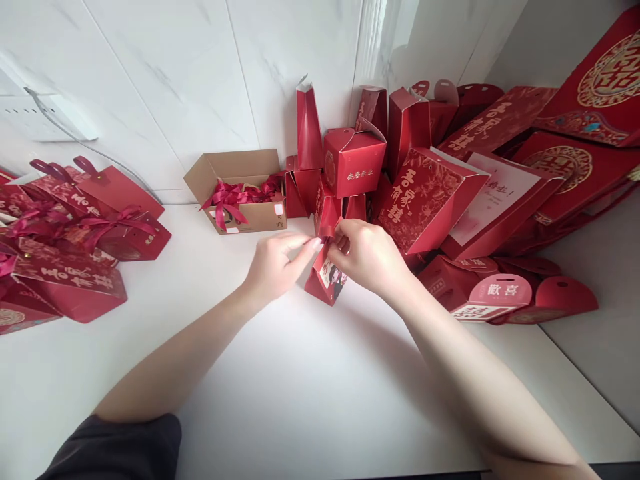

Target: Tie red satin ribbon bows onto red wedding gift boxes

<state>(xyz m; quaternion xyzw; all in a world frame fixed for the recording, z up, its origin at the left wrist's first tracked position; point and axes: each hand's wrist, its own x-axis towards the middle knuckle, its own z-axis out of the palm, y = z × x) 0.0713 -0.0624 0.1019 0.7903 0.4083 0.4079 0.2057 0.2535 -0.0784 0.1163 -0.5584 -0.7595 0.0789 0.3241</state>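
A small red gift box (325, 288) with a printed picture on its side stands on the white table, its top narrowing upward. At its top is a red ribbon (327, 231), partly hidden by my fingers. My left hand (280, 267) pinches the ribbon from the left, thumb and forefinger together. From the right, my right hand (367, 257) is closed on the ribbon too, its fingers curled. The two hands nearly meet above the box. Just behind them is an open cardboard box (255, 221) holding dark red ribbon bows (235, 195).
Several red gift boxes (355, 157) crowd behind and right of my hands, some stacked. Larger red boxes (565, 163) lean at the far right. At the left, several boxes with ribbons (80, 280) lie grouped. A cable (85, 143) runs from a wall socket (45, 119).
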